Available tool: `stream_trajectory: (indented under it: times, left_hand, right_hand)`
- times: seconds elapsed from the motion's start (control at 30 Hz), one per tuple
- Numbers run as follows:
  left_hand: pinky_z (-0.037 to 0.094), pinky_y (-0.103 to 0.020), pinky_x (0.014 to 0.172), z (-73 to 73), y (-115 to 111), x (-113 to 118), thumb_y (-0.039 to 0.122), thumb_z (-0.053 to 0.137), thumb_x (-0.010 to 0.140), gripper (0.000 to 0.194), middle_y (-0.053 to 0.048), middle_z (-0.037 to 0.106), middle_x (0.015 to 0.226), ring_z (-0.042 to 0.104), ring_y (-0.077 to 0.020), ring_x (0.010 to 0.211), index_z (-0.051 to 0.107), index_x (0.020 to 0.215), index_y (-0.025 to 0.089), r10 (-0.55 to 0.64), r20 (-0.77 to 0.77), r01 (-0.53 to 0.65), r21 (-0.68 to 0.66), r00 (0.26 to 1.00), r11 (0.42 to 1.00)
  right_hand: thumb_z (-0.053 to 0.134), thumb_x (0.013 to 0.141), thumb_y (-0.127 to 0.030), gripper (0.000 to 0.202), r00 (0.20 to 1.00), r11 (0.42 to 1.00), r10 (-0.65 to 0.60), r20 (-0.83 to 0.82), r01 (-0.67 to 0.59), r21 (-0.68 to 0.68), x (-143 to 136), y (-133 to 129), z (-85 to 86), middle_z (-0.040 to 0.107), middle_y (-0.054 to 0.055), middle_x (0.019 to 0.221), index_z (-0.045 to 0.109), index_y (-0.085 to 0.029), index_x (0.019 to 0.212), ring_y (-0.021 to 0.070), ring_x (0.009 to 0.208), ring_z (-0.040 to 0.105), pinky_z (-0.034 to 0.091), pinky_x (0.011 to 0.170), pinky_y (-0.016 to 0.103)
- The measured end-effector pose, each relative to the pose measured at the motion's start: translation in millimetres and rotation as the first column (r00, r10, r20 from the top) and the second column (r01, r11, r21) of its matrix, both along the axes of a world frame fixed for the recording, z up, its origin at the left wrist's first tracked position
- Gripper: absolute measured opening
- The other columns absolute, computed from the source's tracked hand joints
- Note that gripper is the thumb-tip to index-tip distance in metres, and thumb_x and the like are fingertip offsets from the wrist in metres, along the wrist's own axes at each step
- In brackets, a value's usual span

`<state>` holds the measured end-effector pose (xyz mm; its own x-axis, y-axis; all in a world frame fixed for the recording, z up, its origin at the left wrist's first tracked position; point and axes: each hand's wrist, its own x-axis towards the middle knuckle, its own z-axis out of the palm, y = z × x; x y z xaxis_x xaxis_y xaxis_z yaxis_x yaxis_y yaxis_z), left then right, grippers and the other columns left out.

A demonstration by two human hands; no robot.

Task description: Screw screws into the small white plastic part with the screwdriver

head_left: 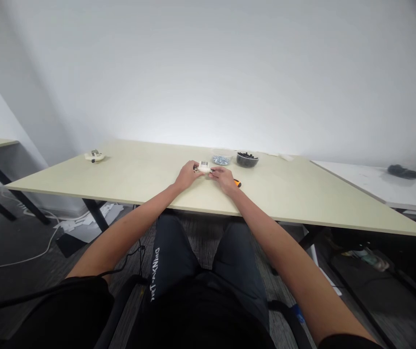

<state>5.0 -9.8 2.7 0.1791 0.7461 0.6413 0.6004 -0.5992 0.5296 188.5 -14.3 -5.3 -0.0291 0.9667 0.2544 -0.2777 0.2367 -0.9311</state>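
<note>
Both hands, left hand (186,175) and right hand (224,178), pinch a small cream plastic block with a metal top (204,167) on the pale desk (128,179); a clear bowl of blue-silver bits (221,158) sits at one o'clock.

A small white part (203,167) with a metal-looking top sits low on the table, pinched between the fingertips of both hands, flat, its details too small to tell.
</note>
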Motion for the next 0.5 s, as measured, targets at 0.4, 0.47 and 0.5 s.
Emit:
stream_trajectory:
  times: [0.4,0.47,0.5]
  left_hand:
    - [0.044,-0.030,0.075,1.0,-1.9,-0.4,0.035,0.074,0.075,0.032,-0.002,0.057,0.092,0.055,-0.0153,0.081,0.052,0.091,0.019,-0.055,0.082,0.051,0.052,0.995,0.997]
    - [0.044,-0.030,0.074,1.7,-2.7,-0.3,0.035,0.074,0.075,0.031,-0.002,0.057,0.092,0.055,-0.0152,0.081,0.052,0.091,0.019,-0.060,0.087,0.055,0.057,0.994,0.997]
    - [0.044,-0.030,0.075,1.9,-2.8,-0.3,0.035,0.073,0.076,0.031,-0.002,0.057,0.092,0.055,-0.0153,0.081,0.052,0.091,0.019,-0.062,0.089,0.056,0.062,0.994,0.996]
  right_hand:
    - [0.078,0.065,-0.010,0.018,0.974,1.000,0.011,-0.225,-0.013,-0.009,1.0,-0.7,2.5,0.067,0.006,0.085,0.065,-0.015,0.077,0.0180,0.085,0.067,0.055,0.094,0.033]
    - [0.076,0.066,-0.008,0.017,0.975,1.000,0.018,-0.222,-0.021,-0.014,1.4,-0.2,2.3,0.067,0.006,0.086,0.066,-0.015,0.079,0.0184,0.087,0.068,0.054,0.096,0.033]
    - [0.075,0.067,-0.007,0.017,0.975,1.000,0.020,-0.219,-0.025,-0.017,1.4,-0.1,2.4,0.067,0.006,0.086,0.066,-0.015,0.080,0.0185,0.088,0.068,0.054,0.096,0.033]
